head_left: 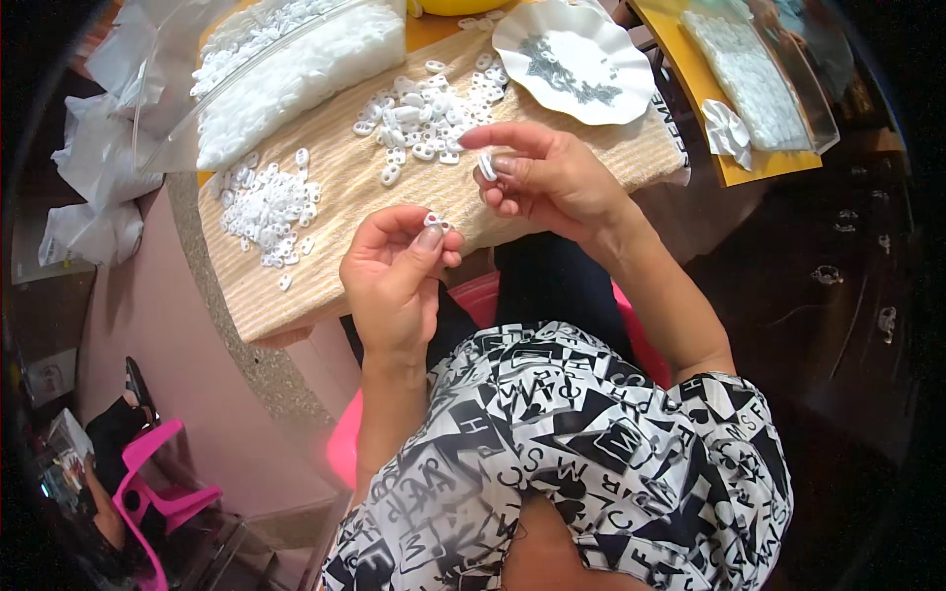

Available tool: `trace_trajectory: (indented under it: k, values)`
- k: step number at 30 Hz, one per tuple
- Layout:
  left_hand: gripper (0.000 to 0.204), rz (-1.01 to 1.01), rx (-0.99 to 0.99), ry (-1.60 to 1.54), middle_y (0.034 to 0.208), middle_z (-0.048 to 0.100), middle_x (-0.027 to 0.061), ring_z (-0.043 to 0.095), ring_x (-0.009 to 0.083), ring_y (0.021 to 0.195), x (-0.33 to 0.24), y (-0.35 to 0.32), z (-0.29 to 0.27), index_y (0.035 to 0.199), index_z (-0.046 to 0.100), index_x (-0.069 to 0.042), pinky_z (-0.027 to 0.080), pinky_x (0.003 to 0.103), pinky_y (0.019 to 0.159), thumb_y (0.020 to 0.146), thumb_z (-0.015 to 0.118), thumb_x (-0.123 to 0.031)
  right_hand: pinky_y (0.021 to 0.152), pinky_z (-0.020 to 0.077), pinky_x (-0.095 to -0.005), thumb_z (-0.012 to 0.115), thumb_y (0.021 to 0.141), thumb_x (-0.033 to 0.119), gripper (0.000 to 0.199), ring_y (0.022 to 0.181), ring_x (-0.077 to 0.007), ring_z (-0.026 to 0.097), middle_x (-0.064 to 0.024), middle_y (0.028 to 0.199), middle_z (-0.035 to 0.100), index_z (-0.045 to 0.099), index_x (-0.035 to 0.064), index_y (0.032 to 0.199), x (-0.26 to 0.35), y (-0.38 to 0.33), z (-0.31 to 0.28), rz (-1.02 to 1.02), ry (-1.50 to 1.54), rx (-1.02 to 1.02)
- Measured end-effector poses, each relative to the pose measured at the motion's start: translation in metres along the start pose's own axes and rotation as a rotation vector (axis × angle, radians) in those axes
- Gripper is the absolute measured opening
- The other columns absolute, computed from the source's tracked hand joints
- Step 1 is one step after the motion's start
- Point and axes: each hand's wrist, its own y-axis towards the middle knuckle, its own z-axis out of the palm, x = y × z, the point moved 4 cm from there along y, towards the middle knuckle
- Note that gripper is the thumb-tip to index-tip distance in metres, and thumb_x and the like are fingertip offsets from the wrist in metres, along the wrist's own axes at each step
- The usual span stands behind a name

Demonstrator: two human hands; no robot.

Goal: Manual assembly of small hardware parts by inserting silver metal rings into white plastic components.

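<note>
Between the thumb and fingers of my left hand (399,271) is a small white plastic piece with two holes (435,222). My right hand (552,177) pinches another small white plastic piece (486,165), its index finger stretched out over the pile. Both hands are above the near edge of the cloth-covered table (345,212). Beyond them lies a pile of white oval pieces (424,113), and a second pile of white two-holed pieces (266,207) is spread at the left. A white scalloped plate (631,74) with small grey metal parts (562,74) stands beyond my right hand.
A clear bin (296,94) full of white pieces stands at the back left. At the right, another clear bin (759,89) sits on a yellow board (734,172) beside crumpled white paper (727,133). Plastic bags (99,158) hang at the left. Another person sits near a pink chair (163,483).
</note>
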Motion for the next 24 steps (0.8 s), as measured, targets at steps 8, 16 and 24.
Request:
trace_trajectory:
  k: [8,16,24]
  values:
    - [0.015,-0.025,0.06,0.003,0.081,0.057,0.0107,0.059,0.0178,0.069,0.005,-0.007,0.012,0.092,0.052,0.004,0.049,0.025,0.059,0.077,0.054,0.007,0.064,0.0468,-0.0214,0.057,0.08,0.007,0.024,0.071,-0.0103,0.056,-0.0053,0.08,0.057,0.054,-0.0015,0.102,-0.006,-0.011,0.005,-0.027,0.047,0.099]
    - [0.015,-0.006,0.051,0.005,0.081,0.057,0.0104,0.059,0.018,0.071,0.003,-0.008,0.012,0.092,0.053,0.003,0.049,0.026,0.06,0.078,0.053,0.007,0.057,0.0438,-0.0177,0.057,0.079,0.005,0.014,0.064,-0.0059,0.053,-0.0007,0.073,0.055,0.054,0.0023,0.092,-0.004,-0.016,0.008,-0.101,-0.157,0.061]
    - [0.015,0.008,0.046,-0.009,0.081,0.057,0.0116,0.059,0.0185,0.071,-0.001,-0.01,0.011,0.092,0.053,0.004,0.048,0.026,0.06,0.078,0.053,0.007,0.053,0.0444,-0.0177,0.054,0.081,0.005,0.014,0.059,-0.0068,0.053,-0.0028,0.071,0.056,0.054,0.0011,0.094,0.002,-0.017,0.009,-0.087,-0.182,0.0]
